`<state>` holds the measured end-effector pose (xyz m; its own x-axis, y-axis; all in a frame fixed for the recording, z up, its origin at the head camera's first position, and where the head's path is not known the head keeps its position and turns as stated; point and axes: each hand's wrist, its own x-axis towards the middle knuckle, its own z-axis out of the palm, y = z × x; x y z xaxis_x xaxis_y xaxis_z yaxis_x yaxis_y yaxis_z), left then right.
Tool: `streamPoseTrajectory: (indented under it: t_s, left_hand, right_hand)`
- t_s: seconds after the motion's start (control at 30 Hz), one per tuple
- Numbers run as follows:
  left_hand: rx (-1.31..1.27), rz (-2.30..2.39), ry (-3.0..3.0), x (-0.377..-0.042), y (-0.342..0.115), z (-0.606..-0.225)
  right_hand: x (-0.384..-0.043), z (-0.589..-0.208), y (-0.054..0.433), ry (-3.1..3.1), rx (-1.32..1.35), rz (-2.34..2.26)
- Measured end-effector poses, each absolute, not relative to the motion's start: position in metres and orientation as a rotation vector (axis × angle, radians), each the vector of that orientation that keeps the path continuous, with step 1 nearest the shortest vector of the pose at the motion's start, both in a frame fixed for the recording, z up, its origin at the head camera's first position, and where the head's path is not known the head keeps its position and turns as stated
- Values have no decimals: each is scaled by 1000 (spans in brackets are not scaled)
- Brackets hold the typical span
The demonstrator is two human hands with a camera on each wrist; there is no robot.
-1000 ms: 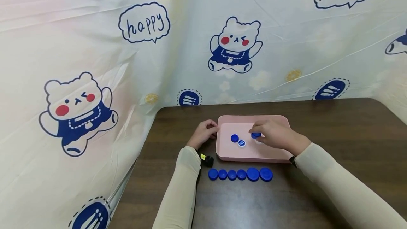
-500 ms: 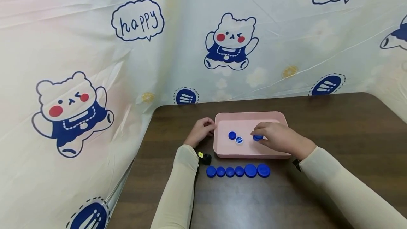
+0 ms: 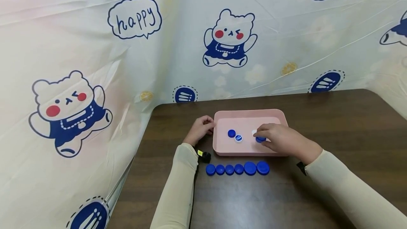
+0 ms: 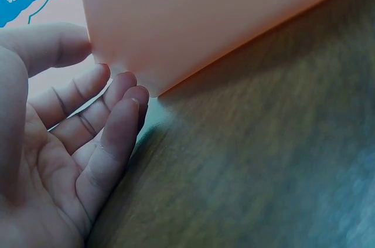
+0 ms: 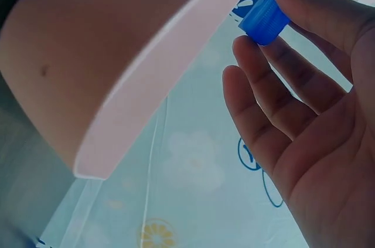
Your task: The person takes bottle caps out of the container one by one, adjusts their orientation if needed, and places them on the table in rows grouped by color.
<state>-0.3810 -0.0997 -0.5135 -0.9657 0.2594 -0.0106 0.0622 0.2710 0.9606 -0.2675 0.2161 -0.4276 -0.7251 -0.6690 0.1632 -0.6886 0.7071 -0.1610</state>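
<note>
My right hand (image 3: 279, 137) is over the right half of the pink tray (image 3: 222, 147). It pinches a blue bottle cap (image 5: 266, 22) with ridged sides between thumb and fingertips, while the other fingers stay loosely bent. Just behind it in the head view, part of a white round piece (image 3: 254, 132) shows, mostly covered by the fingers. On the tray's left half lie another blue bottle cap (image 3: 231, 133) and a white cap with a blue print (image 3: 238, 138). My left hand (image 4: 70, 125) rests its loosely bent fingertips against the outside of the tray's left edge.
In front of the tray, several blue caps (image 3: 229, 169) stand in a row on the brown wooden table (image 3: 235, 200); the two at the right end are larger. A printed cloth (image 3: 187, 45) hangs behind the table.
My right hand has moved slightly right and nearer to me within the tray, with the blue bottle cap still pinched, baring part of the white piece. My left hand stays at the tray's edge.
</note>
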Motion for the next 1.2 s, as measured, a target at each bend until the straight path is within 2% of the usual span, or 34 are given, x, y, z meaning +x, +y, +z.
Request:
streamPoseTrajectory:
  t_s: [1.2]
  left_hand:
    - [282, 1787, 2373, -381, -98, -514]
  right_hand:
    - [-229, -445, 233, -2692, 1207, 426]
